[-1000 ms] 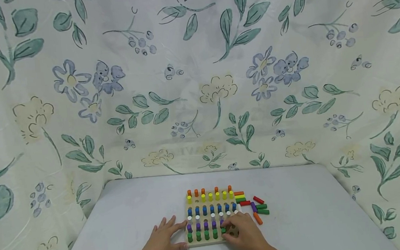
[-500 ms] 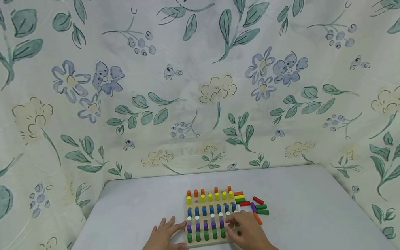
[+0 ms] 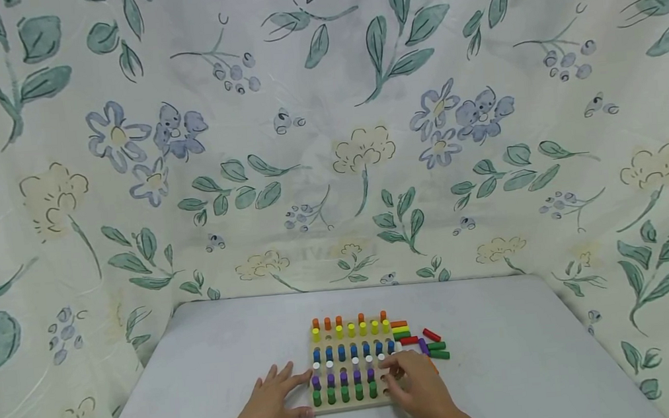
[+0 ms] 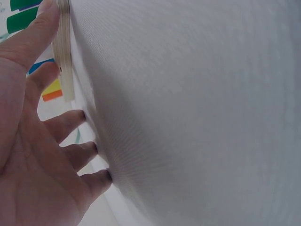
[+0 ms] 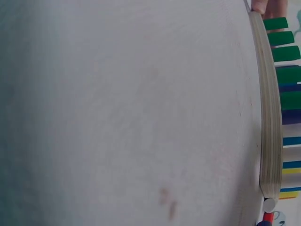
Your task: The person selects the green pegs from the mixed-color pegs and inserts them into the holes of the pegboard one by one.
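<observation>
A wooden pegboard [image 3: 352, 405] lies on the table, with upright rows of orange, yellow, blue, white, purple and green pegs. My left hand [image 3: 272, 395] rests at its left side, thumb and index fingertip touching the edge. In the left wrist view, the thumb of the left hand [image 4: 42, 136] lies against the board's edge [image 4: 64, 52]. Over the board's right front part hovers my right hand [image 3: 422, 387], thumb and index finger apart with nothing seen between them. The last green peg [image 3: 373, 389] stands just left of it. This hand covers several holes and pegs.
Loose pegs lie right of the board, among them a red peg [image 3: 432, 334], a purple peg [image 3: 423, 346] and a green peg [image 3: 439, 355]. An orange peg [image 3: 434, 364] is partly hidden by the right hand. Behind the table hangs a floral curtain [image 3: 331, 169].
A second ago my right hand held a green peg at the front row; that peg now stands in its hole, released. The hand has drawn slightly right. My left hand stays put.
</observation>
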The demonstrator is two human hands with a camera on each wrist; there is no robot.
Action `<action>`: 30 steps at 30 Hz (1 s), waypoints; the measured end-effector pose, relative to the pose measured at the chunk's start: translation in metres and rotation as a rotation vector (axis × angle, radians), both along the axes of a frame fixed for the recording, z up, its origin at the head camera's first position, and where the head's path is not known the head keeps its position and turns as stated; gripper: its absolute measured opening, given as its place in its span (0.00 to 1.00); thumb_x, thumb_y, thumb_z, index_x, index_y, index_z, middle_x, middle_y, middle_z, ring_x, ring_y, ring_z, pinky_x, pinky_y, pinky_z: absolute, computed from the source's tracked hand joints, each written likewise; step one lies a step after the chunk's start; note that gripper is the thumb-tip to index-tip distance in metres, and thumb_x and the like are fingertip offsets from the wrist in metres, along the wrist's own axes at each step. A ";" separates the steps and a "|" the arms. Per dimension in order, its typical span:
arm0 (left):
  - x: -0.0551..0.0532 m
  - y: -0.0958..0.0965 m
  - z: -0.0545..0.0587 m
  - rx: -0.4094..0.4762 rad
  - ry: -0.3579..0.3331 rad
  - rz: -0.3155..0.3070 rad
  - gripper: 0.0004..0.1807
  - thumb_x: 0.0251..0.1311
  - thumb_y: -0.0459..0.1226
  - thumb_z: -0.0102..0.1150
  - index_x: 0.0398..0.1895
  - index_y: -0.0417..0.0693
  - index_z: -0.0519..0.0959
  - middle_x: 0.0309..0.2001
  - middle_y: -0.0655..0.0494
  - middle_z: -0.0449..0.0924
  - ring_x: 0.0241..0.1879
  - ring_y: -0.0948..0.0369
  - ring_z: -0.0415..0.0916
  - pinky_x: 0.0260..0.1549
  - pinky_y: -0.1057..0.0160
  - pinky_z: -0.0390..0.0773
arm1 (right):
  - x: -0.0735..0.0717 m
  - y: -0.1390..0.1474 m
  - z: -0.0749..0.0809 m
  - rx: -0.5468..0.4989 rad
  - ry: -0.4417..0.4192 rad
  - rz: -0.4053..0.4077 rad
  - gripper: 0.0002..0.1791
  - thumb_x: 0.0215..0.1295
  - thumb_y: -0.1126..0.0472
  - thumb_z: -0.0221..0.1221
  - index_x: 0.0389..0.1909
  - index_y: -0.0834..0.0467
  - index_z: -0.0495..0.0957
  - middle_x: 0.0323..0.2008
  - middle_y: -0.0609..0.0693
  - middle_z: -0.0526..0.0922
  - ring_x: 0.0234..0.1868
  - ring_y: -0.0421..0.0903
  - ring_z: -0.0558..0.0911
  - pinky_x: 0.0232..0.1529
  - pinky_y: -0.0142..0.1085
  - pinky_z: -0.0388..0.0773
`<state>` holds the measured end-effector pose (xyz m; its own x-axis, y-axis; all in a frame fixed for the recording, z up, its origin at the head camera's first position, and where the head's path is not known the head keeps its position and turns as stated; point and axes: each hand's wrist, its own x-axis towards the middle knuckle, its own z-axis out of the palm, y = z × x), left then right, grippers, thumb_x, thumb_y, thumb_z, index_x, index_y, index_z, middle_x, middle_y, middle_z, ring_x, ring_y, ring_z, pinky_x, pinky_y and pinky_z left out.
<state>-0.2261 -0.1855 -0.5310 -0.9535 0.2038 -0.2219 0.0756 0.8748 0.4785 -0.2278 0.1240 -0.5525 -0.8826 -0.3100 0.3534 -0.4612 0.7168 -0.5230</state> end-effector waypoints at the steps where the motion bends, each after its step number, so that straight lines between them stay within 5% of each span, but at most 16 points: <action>1: 0.000 0.000 0.000 0.001 -0.002 0.003 0.44 0.47 0.59 0.74 0.69 0.57 0.76 0.74 0.34 0.62 0.74 0.28 0.46 0.69 0.24 0.42 | 0.000 0.001 0.000 -0.002 0.001 0.000 0.07 0.68 0.60 0.62 0.45 0.47 0.82 0.34 0.31 0.78 0.36 0.31 0.72 0.39 0.31 0.77; 30: 0.001 0.001 -0.001 -0.008 0.011 0.006 0.43 0.47 0.59 0.74 0.69 0.57 0.76 0.74 0.34 0.62 0.74 0.28 0.46 0.69 0.24 0.43 | -0.004 0.010 -0.001 0.067 -0.053 -0.172 0.06 0.66 0.60 0.64 0.42 0.49 0.80 0.36 0.37 0.78 0.38 0.35 0.73 0.39 0.32 0.79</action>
